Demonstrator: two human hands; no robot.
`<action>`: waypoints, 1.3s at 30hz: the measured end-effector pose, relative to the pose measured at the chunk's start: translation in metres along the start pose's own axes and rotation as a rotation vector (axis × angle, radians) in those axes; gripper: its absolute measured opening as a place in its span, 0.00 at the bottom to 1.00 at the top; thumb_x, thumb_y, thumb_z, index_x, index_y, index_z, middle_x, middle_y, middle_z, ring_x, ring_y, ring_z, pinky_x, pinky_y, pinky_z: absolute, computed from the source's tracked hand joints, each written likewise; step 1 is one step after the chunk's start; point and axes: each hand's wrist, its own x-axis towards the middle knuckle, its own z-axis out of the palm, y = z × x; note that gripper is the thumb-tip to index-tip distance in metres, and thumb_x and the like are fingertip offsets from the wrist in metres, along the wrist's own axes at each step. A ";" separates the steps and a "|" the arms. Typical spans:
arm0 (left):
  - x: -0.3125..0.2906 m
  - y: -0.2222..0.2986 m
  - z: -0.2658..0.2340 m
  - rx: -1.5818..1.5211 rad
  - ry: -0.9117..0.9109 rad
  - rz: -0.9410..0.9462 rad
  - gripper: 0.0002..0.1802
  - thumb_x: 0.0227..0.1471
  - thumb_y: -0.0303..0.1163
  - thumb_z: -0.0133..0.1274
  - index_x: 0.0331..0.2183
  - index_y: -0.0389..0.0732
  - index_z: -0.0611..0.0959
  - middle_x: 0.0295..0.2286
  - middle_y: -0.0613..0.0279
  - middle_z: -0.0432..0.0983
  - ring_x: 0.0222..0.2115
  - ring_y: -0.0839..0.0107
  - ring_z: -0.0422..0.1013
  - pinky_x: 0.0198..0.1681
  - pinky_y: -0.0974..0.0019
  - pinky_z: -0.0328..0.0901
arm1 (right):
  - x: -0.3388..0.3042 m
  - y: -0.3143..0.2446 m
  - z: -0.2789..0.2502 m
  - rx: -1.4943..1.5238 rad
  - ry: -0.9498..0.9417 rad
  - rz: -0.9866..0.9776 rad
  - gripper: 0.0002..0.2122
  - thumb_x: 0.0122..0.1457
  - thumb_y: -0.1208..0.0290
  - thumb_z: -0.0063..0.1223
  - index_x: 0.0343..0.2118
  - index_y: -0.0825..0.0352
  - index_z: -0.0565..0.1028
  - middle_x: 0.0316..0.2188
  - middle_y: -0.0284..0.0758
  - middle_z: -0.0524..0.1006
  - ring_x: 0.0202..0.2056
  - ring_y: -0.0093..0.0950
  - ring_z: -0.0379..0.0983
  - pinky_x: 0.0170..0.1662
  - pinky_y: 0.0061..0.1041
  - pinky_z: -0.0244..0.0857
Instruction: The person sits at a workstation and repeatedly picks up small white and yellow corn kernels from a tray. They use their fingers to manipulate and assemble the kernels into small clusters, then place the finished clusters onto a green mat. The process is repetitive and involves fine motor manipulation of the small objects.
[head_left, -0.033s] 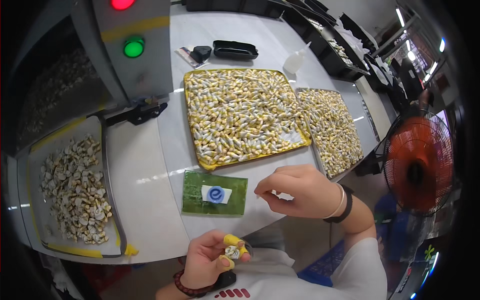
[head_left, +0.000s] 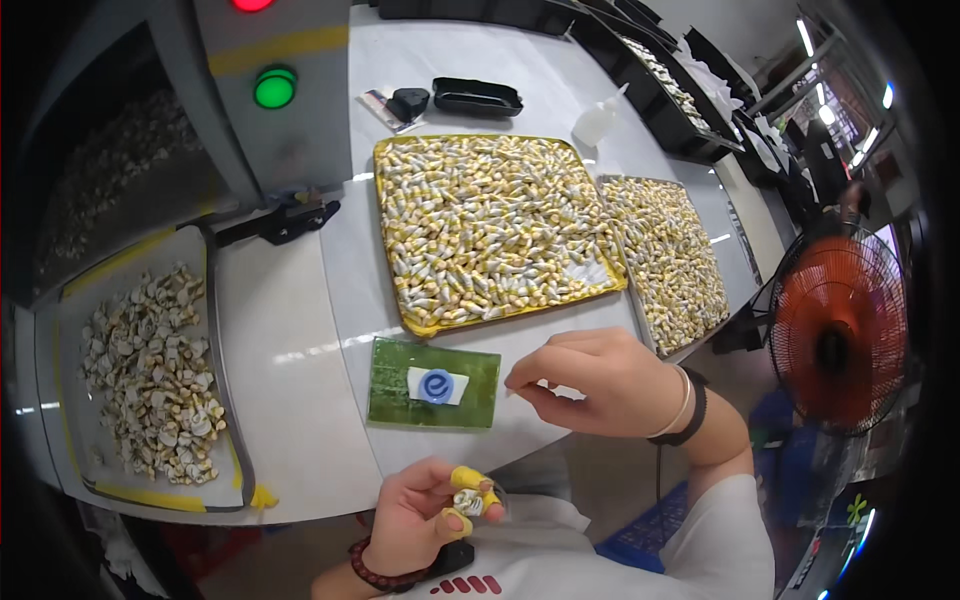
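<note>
My left hand (head_left: 415, 510) is on the near side of the green board (head_left: 390, 405), closer to my tummy. Its thumb and fingers wear yellow covers (head_left: 465, 477), and they pinch a little white piece (head_left: 467, 503). The piece is small and partly hidden, so it may be more than one bit.

My right hand (head_left: 605, 385) is just to the right of the green board. Its thumb and pointing finger are pressed together at the tips. I can't tell if something tiny is between them.

On top of the green board sits a blue round thing (head_left: 436, 386) on a white patch (head_left: 415, 378). Past the board is a big tray (head_left: 420, 328), full of little white and yellow pieces (head_left: 490, 230). Left of the board, another tray (head_left: 75, 400) has a pile of pieces (head_left: 155, 385).
</note>
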 end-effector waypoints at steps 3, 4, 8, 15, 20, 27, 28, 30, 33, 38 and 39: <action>-0.001 0.003 -0.002 -0.036 0.001 -0.023 0.24 0.46 0.39 0.59 0.40 0.32 0.73 0.36 0.55 0.74 0.36 0.69 0.72 0.43 0.65 0.66 | 0.020 -0.004 0.008 -0.055 -0.031 -0.100 0.10 0.43 0.79 0.54 0.31 0.67 0.69 0.21 0.36 0.68 0.27 0.33 0.67 0.31 0.31 0.63; 0.001 0.007 0.013 0.014 0.214 -0.058 0.28 0.36 0.45 0.65 0.33 0.35 0.74 0.24 0.54 0.76 0.27 0.63 0.72 0.30 0.66 0.66 | 0.028 -0.001 0.013 -0.081 -0.020 -0.180 0.11 0.42 0.79 0.54 0.31 0.68 0.69 0.23 0.36 0.68 0.28 0.33 0.67 0.32 0.29 0.63; -0.004 0.010 0.007 -0.058 0.201 -0.064 0.26 0.38 0.45 0.64 0.32 0.35 0.74 0.24 0.54 0.76 0.26 0.63 0.71 0.29 0.66 0.65 | 0.042 0.000 0.020 -0.197 -0.096 -0.265 0.13 0.38 0.80 0.54 0.31 0.69 0.71 0.28 0.34 0.69 0.31 0.31 0.66 0.35 0.26 0.64; -0.001 0.011 0.005 -0.189 0.188 -0.016 0.24 0.41 0.43 0.62 0.32 0.36 0.72 0.23 0.56 0.76 0.26 0.63 0.71 0.28 0.67 0.65 | 0.045 -0.003 0.033 -0.229 -0.048 -0.298 0.12 0.38 0.81 0.56 0.30 0.68 0.73 0.26 0.33 0.71 0.28 0.30 0.68 0.31 0.25 0.65; -0.001 0.010 -0.004 -0.284 0.021 -0.113 0.22 0.47 0.43 0.58 0.37 0.36 0.72 0.32 0.58 0.73 0.32 0.70 0.71 0.37 0.68 0.64 | 0.032 -0.010 0.024 -0.001 0.089 -0.173 0.08 0.41 0.83 0.58 0.27 0.68 0.74 0.23 0.33 0.74 0.25 0.28 0.71 0.28 0.23 0.65; 0.011 0.010 -0.003 -0.428 -0.021 -0.320 0.21 0.49 0.43 0.55 0.38 0.37 0.71 0.32 0.61 0.72 0.31 0.73 0.70 0.35 0.70 0.64 | 0.014 -0.029 0.012 0.314 0.186 -0.258 0.10 0.42 0.83 0.55 0.31 0.70 0.76 0.26 0.36 0.76 0.25 0.30 0.73 0.29 0.23 0.67; 0.012 0.010 -0.002 -0.412 -0.026 -0.356 0.21 0.49 0.43 0.55 0.38 0.37 0.71 0.32 0.61 0.72 0.30 0.73 0.70 0.34 0.71 0.64 | 0.014 -0.029 0.014 0.316 0.206 -0.288 0.09 0.43 0.83 0.54 0.31 0.71 0.76 0.26 0.37 0.76 0.26 0.30 0.73 0.29 0.24 0.68; 0.013 0.006 -0.002 -0.447 -0.073 -0.366 0.20 0.50 0.42 0.54 0.38 0.37 0.71 0.32 0.61 0.71 0.30 0.73 0.69 0.34 0.71 0.63 | 0.012 -0.027 0.015 0.301 0.209 -0.340 0.09 0.43 0.82 0.54 0.31 0.72 0.76 0.26 0.38 0.75 0.26 0.31 0.73 0.29 0.24 0.68; 0.016 0.007 0.001 -0.487 -0.100 -0.397 0.19 0.51 0.41 0.54 0.37 0.37 0.71 0.31 0.61 0.71 0.30 0.73 0.69 0.34 0.71 0.63 | 0.012 -0.021 0.013 0.262 0.164 -0.393 0.09 0.44 0.80 0.54 0.30 0.74 0.75 0.27 0.40 0.75 0.26 0.32 0.73 0.30 0.25 0.69; 0.018 0.004 0.003 -0.538 -0.078 -0.446 0.15 0.51 0.38 0.54 0.35 0.37 0.71 0.30 0.62 0.69 0.28 0.73 0.67 0.33 0.71 0.62 | 0.013 -0.015 0.014 0.251 0.127 -0.457 0.10 0.43 0.77 0.57 0.29 0.74 0.74 0.29 0.41 0.75 0.27 0.33 0.73 0.29 0.25 0.69; 0.018 0.003 0.004 -0.541 -0.081 -0.436 0.14 0.51 0.37 0.54 0.34 0.38 0.71 0.30 0.63 0.69 0.28 0.73 0.66 0.33 0.71 0.62 | 0.013 -0.014 0.014 0.257 0.126 -0.463 0.10 0.42 0.77 0.58 0.29 0.74 0.74 0.29 0.41 0.75 0.28 0.33 0.73 0.29 0.25 0.69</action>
